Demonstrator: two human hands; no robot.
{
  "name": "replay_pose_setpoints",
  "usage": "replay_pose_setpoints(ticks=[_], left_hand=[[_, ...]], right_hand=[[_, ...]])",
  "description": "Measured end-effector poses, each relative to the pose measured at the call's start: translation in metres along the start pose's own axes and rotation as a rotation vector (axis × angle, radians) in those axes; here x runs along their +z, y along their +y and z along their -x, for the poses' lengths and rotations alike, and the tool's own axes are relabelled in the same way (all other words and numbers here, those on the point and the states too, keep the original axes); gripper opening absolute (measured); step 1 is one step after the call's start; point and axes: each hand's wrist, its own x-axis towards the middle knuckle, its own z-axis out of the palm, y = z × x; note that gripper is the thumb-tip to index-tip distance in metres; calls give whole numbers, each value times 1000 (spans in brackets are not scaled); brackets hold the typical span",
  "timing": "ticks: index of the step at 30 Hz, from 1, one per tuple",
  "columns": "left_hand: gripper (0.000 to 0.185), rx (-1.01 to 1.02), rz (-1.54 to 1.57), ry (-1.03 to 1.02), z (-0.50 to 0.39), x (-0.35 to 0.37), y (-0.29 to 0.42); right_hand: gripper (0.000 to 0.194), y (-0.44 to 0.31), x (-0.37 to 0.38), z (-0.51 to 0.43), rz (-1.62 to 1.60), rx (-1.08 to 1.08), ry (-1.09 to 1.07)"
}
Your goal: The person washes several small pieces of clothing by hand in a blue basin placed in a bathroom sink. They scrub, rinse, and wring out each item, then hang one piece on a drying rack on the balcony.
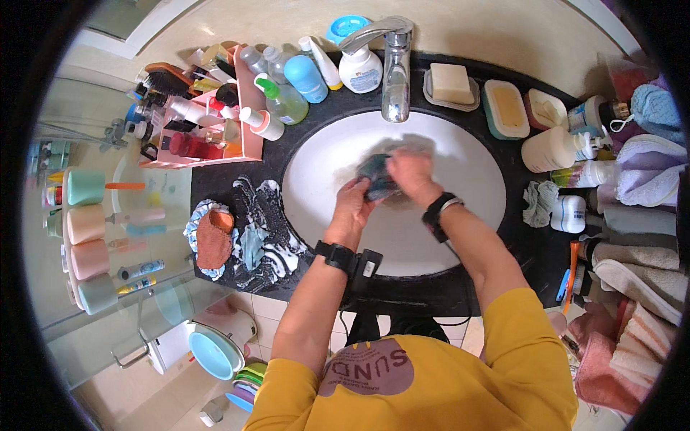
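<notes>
A dark green cloth [377,175], wet-looking and bunched, is held between my hands over the white oval sink basin [312,161]. My left hand [351,203] grips its lower left side, thumb on top. My right hand [414,171], blurred by motion, is closed on the cloth's right side. Beneath the hands the basin looks greyish, partly from shadow. The chrome faucet [398,86] stands behind them, and no stream of water shows from it. A wide black band with a device is on each of my wrists.
White foam [280,258] and a small grey-blue cloth [253,245] lie on the black counter at left. Beside them a brown cloth [212,242] rests on a patterned one. A pink organizer [250,108], bottles, and a soap bar [450,83] line the back. Towels [641,221] hang at right.
</notes>
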Motion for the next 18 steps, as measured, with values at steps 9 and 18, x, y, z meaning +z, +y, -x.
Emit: replay_pose_setpoints(ticks=[9, 18], left_hand=[[59, -252, 78, 449, 12, -24, 5], [26, -158, 76, -271, -5, -16, -1]], right_hand=[[30, 23, 50, 15, -262, 15, -123], [36, -49, -25, 22, -731, -67, -176]])
